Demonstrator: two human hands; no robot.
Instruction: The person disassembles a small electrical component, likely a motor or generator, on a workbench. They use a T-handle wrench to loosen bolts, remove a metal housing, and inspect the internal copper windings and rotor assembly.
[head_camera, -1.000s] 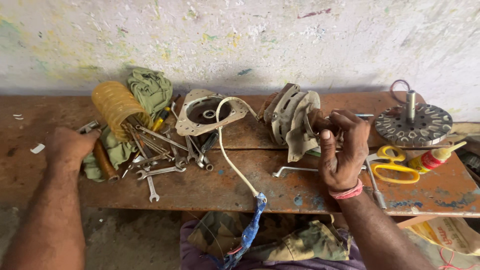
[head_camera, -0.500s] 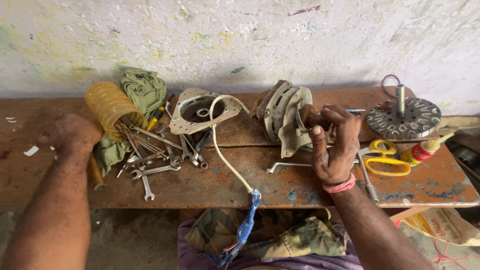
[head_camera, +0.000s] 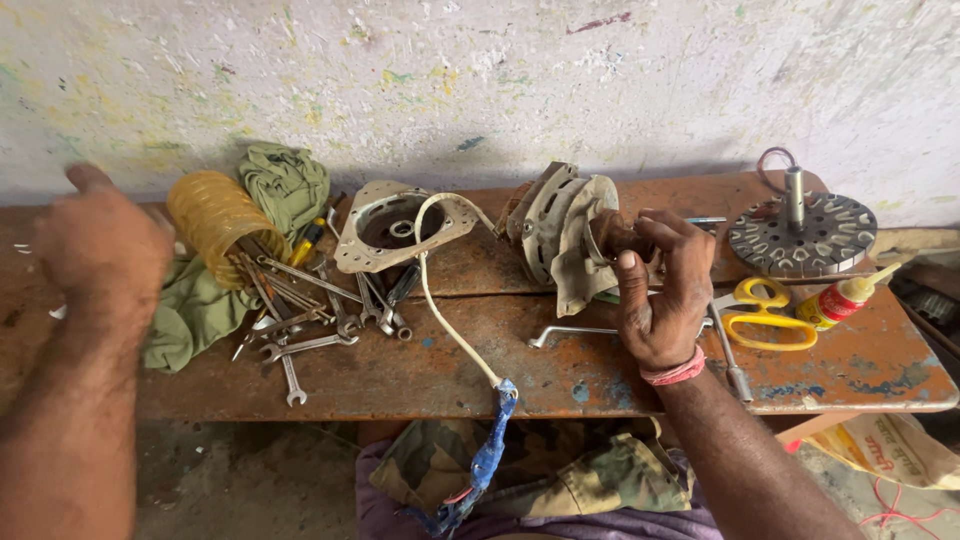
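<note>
a grey motor housing (head_camera: 560, 235) is seen tilted on its edge on the worn wooden bench (head_camera: 600, 370), close to the wall. the right hand (head_camera: 660, 290) is closed around a brown stub (head_camera: 612, 233) that sticks out of the housing's right side, with the thumb raised against it and the fingers curled over the top. the left hand (head_camera: 100, 245) is held far to the left of the housing, above the bench end, blurred; whether its fingers are spread or curled cannot be told, and nothing is seen in it. just left of the housing a flat end cover (head_camera: 390, 225) is laid, and a pale cable (head_camera: 445, 320) is run from it toward the bench's front edge. further left, spanners (head_camera: 300, 320), a yellow mesh tube (head_camera: 215, 215) and a green cloth (head_camera: 285, 180) are piled. right of the housing, yellow scissors (head_camera: 765, 310) and a round slotted core (head_camera: 800, 230) are found.
</note>
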